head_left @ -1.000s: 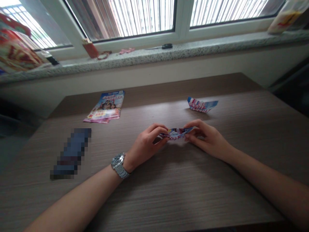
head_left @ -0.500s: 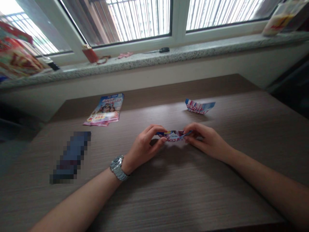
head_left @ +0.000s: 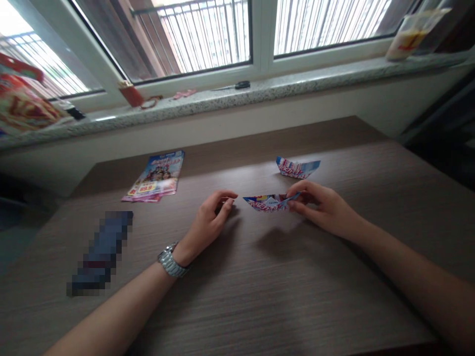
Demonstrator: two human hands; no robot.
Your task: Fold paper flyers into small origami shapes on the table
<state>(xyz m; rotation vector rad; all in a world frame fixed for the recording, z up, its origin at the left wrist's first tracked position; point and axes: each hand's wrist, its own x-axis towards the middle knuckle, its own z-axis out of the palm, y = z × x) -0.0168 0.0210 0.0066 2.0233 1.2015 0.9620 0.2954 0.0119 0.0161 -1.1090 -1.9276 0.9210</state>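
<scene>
Right hand (head_left: 324, 203) holds boat (head_left: 265, 203) as left hand (head_left: 208, 217) lets go

A folded boat of printed paper hangs just above the bench (head_left: 237, 301), its shadow (head_left: 274, 240) below, with a pale peak of paper rising inside its hollow. The right grip pinches the boat's right end between thumb and fingers; the left grip is released, its fingers loosely curled just beside the opposite tip. A second boat (head_left: 297, 169) sits upright behind it, near the right hand; its inside is too small to read. On the sill (head_left: 222, 96), a clear cup (head_left: 406, 42) shows yellow and red, whether contents or print cannot be told. At the far left stands a red printed bag (head_left: 22, 101), its contents hidden.

The bench is brown and wood-grained. Colourful flyers (head_left: 158, 175) lie stacked at its back left, with a dark, pixelated object (head_left: 102, 252) nearer the watch (head_left: 172, 259) on the left wrist. A red case (head_left: 130, 94), pink scraps (head_left: 183, 94) and a black-handled tool (head_left: 242, 85) line the speckled sill beneath a window (head_left: 208, 39), with railings beyond.

Half a second earlier, both hands grasp the boat; now the left has drawn away, baring the boat's left tip. The second boat stays in place on the bench.
</scene>
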